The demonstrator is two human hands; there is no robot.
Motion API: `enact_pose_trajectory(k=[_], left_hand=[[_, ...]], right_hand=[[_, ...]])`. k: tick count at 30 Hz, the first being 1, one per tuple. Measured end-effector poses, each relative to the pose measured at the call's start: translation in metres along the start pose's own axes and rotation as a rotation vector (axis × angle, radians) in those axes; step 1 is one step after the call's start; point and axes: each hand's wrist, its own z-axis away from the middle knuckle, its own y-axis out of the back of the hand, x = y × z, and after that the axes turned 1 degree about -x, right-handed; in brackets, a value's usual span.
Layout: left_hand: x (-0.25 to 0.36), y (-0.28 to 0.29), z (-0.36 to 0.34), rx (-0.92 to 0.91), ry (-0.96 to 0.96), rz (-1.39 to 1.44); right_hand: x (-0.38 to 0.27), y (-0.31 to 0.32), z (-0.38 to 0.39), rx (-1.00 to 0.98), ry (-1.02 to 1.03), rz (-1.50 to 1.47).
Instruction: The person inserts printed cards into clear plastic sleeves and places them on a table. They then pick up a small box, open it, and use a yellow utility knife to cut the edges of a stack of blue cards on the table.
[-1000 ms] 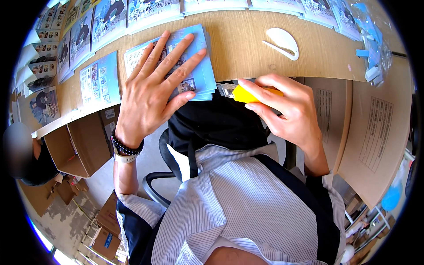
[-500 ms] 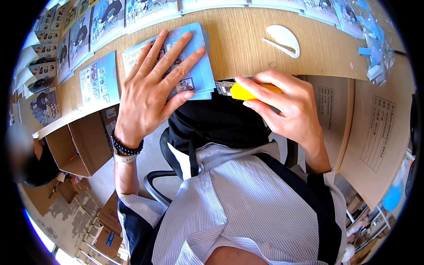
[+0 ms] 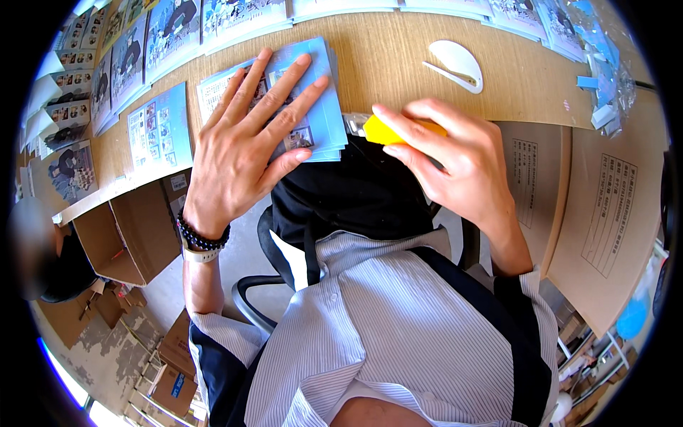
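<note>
Firstly, wooden table, open stretch right of the stack, up to the far row of booklets; stack of blue printed sheets, lower right corner overhanging the near edge; left hand, fingers spread flat on it; right hand, apart, clamped on yellow cutter; cutter, metal end just beside the stack's right edge; white hooked tool, lying well clear
</note>
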Motion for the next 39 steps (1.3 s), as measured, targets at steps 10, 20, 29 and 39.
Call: enact_pose_trajectory(k=[10,20,29,39], left_hand=[[0.002,0.005,-0.001,0.001,0.002,0.059],[0.002,0.008,-0.001,-0.009,-0.007,0.071],[0.004,0.005,0.003,0.124,-0.025,0.047],[-0.021,0.02,0.044,0.517,0.028,-0.013]], right_hand=[[0.013,-0.007,-0.032,0.049,-0.03,0.004],[0.021,-0.015,-0.053,0.096,-0.058,0.047],[0.0,0.011,-0.017,0.052,-0.15,-0.086],[-0.011,0.015,0.016,0.078,-0.16,-0.177]])
